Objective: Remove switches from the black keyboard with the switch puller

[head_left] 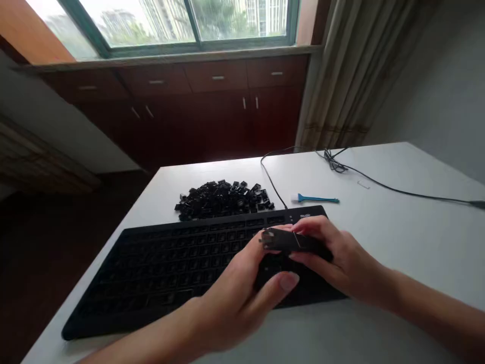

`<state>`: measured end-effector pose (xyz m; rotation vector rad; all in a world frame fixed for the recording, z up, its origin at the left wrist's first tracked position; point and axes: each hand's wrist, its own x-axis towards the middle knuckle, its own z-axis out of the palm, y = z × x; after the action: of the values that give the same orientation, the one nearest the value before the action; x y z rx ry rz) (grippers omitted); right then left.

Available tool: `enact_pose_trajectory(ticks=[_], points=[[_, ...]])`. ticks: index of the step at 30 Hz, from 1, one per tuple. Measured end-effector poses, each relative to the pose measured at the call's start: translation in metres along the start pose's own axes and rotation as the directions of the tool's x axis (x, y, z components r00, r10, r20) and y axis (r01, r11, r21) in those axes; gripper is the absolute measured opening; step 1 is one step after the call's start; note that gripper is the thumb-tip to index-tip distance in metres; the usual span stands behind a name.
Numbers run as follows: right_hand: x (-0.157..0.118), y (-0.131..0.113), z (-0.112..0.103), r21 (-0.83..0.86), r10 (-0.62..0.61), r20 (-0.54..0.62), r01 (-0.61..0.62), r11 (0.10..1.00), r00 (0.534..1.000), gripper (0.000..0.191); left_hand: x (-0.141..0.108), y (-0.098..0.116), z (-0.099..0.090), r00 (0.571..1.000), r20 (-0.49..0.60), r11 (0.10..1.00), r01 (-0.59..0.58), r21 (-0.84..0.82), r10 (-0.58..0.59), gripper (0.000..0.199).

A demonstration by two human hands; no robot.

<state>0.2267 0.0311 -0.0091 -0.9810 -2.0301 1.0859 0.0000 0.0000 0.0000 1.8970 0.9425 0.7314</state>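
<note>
My right hand [341,258] grips a black elongated thing [308,245] between thumb and fingers. A thin pale line crosses it, and its left end looks brownish and metallic; its exact kind is unclear. At that end, the index finger of my left hand [242,283] lies behind or against the thing. The left thumb is stretched out apart from it, and the other left fingers are mostly hidden. Both hands are over the right part of a black keyboard [166,263], whose keycaps are off across the visible rows. Behind it lies a heap of loose black keycaps [223,199].
A blue brush [318,198] with white bristles lies beyond the keyboard on the white table [417,202]. A black cable [390,188] with a bundled coil runs along the right. A small bent wire [362,185] lies nearby. Red-brown cabinets [189,121] stand below the window.
</note>
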Motion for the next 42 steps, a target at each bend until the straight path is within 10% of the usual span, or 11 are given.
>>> enact_pose_trajectory(ticks=[8,22,32,42], points=[[0.005,-0.006,-0.013,-0.110,-0.135,0.192,0.158,0.981,0.972,0.038,0.005,0.002,0.001,1.000,-0.027,0.996,0.004,-0.090,-0.006,0.038],[0.019,-0.016,-0.022,-0.089,-0.047,0.361,0.085,0.992,0.932,0.031,0.005,0.006,-0.003,0.997,-0.029,0.998,0.066,0.010,-0.065,0.041],[0.025,-0.022,-0.014,-0.003,0.015,0.325,-0.015,1.000,0.946,0.027,0.006,0.001,0.003,0.985,-0.097,0.987,0.148,0.062,-0.141,0.043],[0.007,0.006,0.004,-0.075,-0.269,0.092,0.276,0.958,0.959,0.033,0.008,0.008,0.000,0.997,-0.041,0.987,0.066,0.146,-0.060,0.045]])
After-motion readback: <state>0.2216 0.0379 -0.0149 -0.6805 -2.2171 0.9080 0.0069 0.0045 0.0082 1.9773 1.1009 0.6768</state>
